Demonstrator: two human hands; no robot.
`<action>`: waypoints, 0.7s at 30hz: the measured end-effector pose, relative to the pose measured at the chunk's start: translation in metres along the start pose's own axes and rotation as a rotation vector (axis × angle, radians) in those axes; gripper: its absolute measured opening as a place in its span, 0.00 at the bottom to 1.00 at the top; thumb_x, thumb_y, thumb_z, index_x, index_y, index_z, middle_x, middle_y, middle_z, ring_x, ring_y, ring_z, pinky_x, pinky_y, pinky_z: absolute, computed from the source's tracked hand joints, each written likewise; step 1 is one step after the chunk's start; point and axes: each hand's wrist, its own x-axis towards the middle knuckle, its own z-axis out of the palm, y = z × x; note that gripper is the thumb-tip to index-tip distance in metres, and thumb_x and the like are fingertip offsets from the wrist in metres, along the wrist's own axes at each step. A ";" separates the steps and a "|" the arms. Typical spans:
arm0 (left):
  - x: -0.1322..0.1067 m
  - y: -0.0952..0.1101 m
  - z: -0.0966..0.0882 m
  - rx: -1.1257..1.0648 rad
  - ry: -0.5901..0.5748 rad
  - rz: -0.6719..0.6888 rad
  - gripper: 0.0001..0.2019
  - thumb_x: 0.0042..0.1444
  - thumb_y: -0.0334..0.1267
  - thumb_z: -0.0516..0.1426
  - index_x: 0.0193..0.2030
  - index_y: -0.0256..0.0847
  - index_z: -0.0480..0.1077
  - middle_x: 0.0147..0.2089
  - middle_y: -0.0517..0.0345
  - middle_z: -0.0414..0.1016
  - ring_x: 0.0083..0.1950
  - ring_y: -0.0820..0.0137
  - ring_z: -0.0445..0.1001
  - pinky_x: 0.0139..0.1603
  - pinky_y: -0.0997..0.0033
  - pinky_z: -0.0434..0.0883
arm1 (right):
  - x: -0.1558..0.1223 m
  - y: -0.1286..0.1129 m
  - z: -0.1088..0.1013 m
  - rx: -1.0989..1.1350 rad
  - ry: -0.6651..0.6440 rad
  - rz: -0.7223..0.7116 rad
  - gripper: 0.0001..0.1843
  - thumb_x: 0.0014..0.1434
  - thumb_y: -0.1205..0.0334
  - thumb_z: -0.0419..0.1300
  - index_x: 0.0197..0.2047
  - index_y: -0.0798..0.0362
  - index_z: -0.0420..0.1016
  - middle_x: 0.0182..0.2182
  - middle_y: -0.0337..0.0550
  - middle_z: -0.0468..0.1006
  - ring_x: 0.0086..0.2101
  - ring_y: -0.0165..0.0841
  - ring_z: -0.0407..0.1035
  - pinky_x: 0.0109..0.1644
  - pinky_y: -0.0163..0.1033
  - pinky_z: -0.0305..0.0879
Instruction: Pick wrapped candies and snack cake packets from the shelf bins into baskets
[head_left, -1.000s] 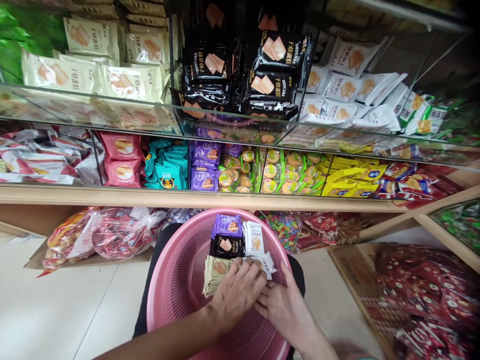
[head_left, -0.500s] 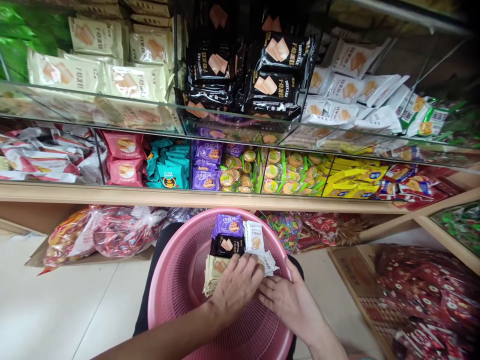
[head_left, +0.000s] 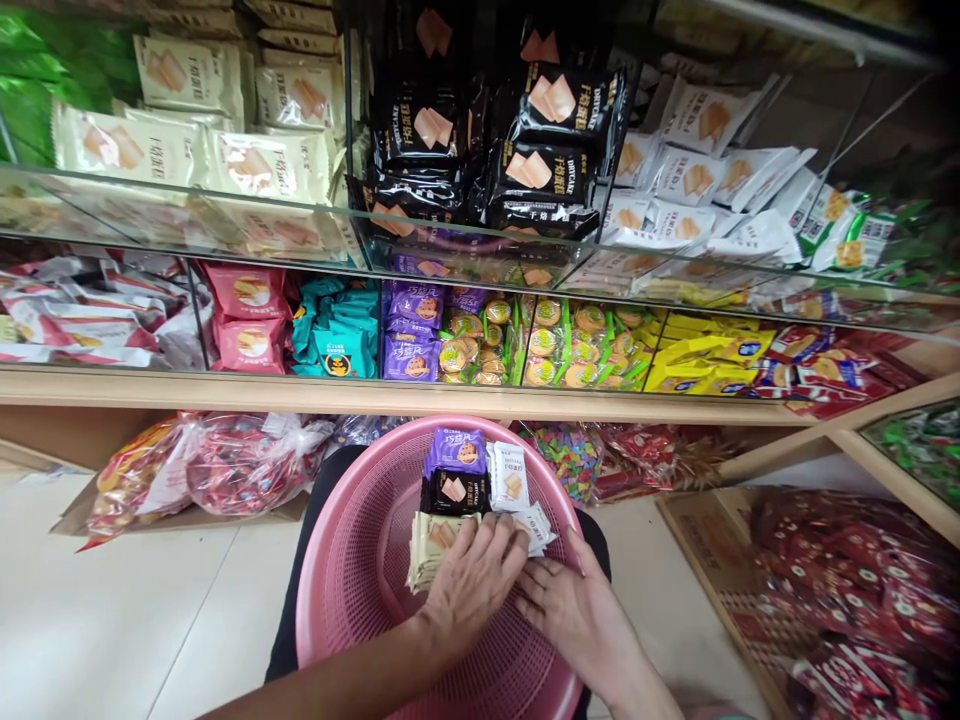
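Note:
A pink plastic basket stands between the legs. Inside lie small snack packets: a purple packet at the far side, a black packet just below it, a stack of cream packets nearer, and white packets on the right. My left hand reaches over the cream stack with its fingers bent toward the white ones; whatever lies under the fingers is hidden. Beside it, my right hand is open, palm tilted up, fingers stretched beneath my left fingertips and thumb at the basket's right rim.
Ahead, glass-fronted shelves hold cream packs, black packs and white packs. The wooden shelf edge runs just beyond the basket. Bagged sweets lie underneath, and a cardboard box with red packets stands right.
My left hand has shifted very slightly down within the basket, showing a little more of the white packets. My right hand stays almost where it was; the packets keep their places.

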 end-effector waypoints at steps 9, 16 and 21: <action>0.000 -0.004 0.000 0.014 0.007 -0.001 0.14 0.61 0.34 0.51 0.54 0.40 0.65 0.53 0.54 0.68 0.52 0.63 0.65 0.52 0.60 0.61 | 0.002 0.013 0.002 0.063 0.059 0.031 0.30 0.59 0.38 0.47 0.41 0.56 0.73 0.38 0.48 0.80 0.41 0.36 0.73 0.45 0.39 0.63; 0.001 -0.004 -0.002 0.013 0.004 0.006 0.15 0.60 0.34 0.52 0.54 0.39 0.64 0.53 0.52 0.69 0.52 0.62 0.65 0.52 0.59 0.61 | 0.010 0.028 0.012 0.208 -0.161 0.059 0.31 0.62 0.39 0.44 0.41 0.58 0.75 0.33 0.48 0.81 0.37 0.36 0.74 0.41 0.39 0.65; 0.000 -0.003 -0.002 0.007 0.018 0.003 0.15 0.60 0.35 0.53 0.54 0.40 0.65 0.53 0.54 0.70 0.52 0.62 0.66 0.52 0.60 0.61 | 0.010 0.031 0.015 0.214 -0.120 0.042 0.31 0.62 0.38 0.43 0.41 0.56 0.75 0.34 0.48 0.82 0.39 0.38 0.74 0.41 0.41 0.66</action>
